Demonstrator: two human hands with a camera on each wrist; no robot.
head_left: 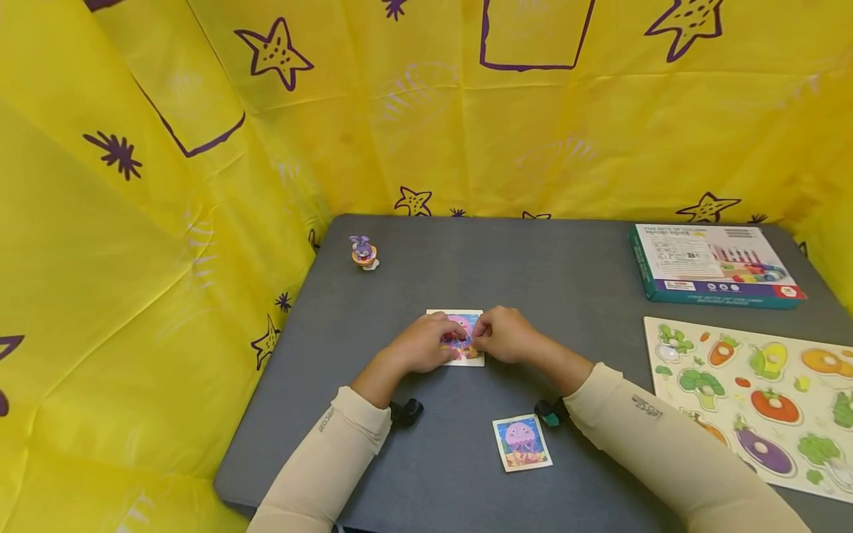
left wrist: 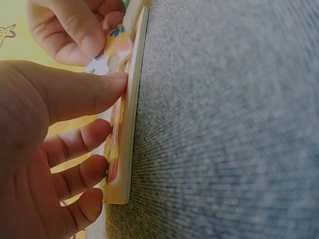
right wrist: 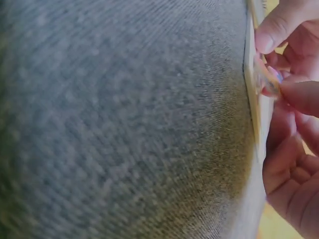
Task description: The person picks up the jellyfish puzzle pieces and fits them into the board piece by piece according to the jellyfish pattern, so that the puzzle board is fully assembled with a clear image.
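Note:
A small jellyfish jigsaw puzzle in a pale wooden tray (head_left: 474,362) lies flat on the dark table, between both hands. My left hand (head_left: 418,343) rests at its left side, thumb straight against the near edge in the left wrist view and fingertips on the puzzle face. From the right, my right hand (head_left: 508,335) pinches a jigsaw piece (left wrist: 119,46) between thumb and fingers. That piece is tilted up over the tray in the left wrist view. A jellyfish picture card (head_left: 523,443) lies nearer my body, matching the puzzle's picture.
At the back left stands a small purple figurine (head_left: 363,252). A boxed toy set (head_left: 716,263) is at the back right, with a vegetable puzzle board (head_left: 726,385) in front of it. Yellow patterned cloth (head_left: 426,111) hangs behind and to the left of the table.

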